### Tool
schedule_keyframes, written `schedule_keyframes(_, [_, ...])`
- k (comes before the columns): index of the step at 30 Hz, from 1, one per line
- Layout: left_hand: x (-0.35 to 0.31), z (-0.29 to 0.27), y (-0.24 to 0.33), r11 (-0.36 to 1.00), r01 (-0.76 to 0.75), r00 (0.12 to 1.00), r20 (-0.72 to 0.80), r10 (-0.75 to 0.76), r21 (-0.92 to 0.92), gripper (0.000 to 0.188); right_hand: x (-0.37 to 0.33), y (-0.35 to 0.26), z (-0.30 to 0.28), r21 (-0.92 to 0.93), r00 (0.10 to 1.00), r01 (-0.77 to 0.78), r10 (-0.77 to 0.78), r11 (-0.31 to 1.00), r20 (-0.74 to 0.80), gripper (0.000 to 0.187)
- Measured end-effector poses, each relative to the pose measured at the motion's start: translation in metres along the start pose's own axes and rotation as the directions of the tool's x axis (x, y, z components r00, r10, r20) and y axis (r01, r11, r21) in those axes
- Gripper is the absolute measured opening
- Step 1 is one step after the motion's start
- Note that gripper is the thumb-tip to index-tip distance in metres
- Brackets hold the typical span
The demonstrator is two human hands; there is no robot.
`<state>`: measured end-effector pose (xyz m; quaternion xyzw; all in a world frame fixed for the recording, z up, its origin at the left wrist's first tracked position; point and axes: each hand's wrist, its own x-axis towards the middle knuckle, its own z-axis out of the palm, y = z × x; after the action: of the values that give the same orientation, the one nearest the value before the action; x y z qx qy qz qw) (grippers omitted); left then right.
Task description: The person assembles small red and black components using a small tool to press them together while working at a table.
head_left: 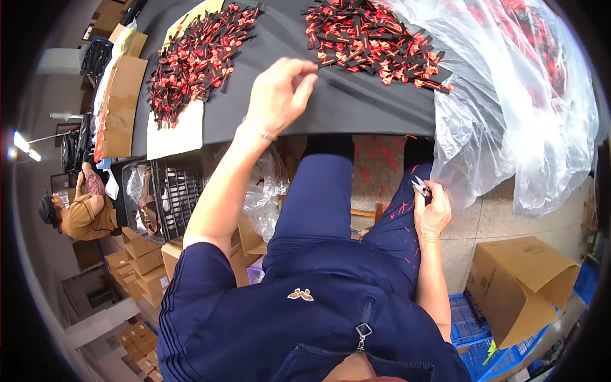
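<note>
Over the near part of the black-covered table point(375, 111), my left hand point(280, 92) reaches toward a pile of small black-and-red ribbon pieces point(372, 41). Its thumb and index finger are bent, with a small gap between the tips, beside the pile's left edge. Nothing shows clearly between them. My right hand point(434, 213) is low by my right thigh, closed around small thread snips point(422, 186) with the pointed blades facing up and left. A second pile of similar pieces point(197, 60) lies farther left, partly on a pale sheet point(175, 137).
Clear plastic sheeting point(484, 127) drapes over the table's right side, with more red pieces beneath. Red thread scraps point(407, 207) cling to my trousers. An open cardboard box point(509, 283) stands by a blue crate point(468, 318). At left are another person point(89, 207) and stacked cartons point(143, 264).
</note>
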<state>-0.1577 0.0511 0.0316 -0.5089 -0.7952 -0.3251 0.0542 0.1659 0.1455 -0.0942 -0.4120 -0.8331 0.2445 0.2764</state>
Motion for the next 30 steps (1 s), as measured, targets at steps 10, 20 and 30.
schedule_keyframes(10, [0.02,0.034,-0.021,0.977,0.181,0.983,0.02,-0.184,0.116,0.015,0.005,0.001,-0.002,-0.003,0.999,0.004,-0.004,1.0,-0.033,0.014])
schedule_keyframes(20, [-0.01,0.004,0.005,0.214,0.631,0.723,0.465,-0.511,-0.746,0.019,-0.008,0.001,-0.007,0.032,0.999,-0.042,0.043,0.999,-0.024,0.014])
schedule_keyframes(30, [-0.09,0.026,0.096,0.144,0.809,0.586,0.759,-0.286,-0.57,0.016,-0.004,-0.079,-0.059,0.44,0.999,-0.045,0.053,0.897,-0.005,0.035])
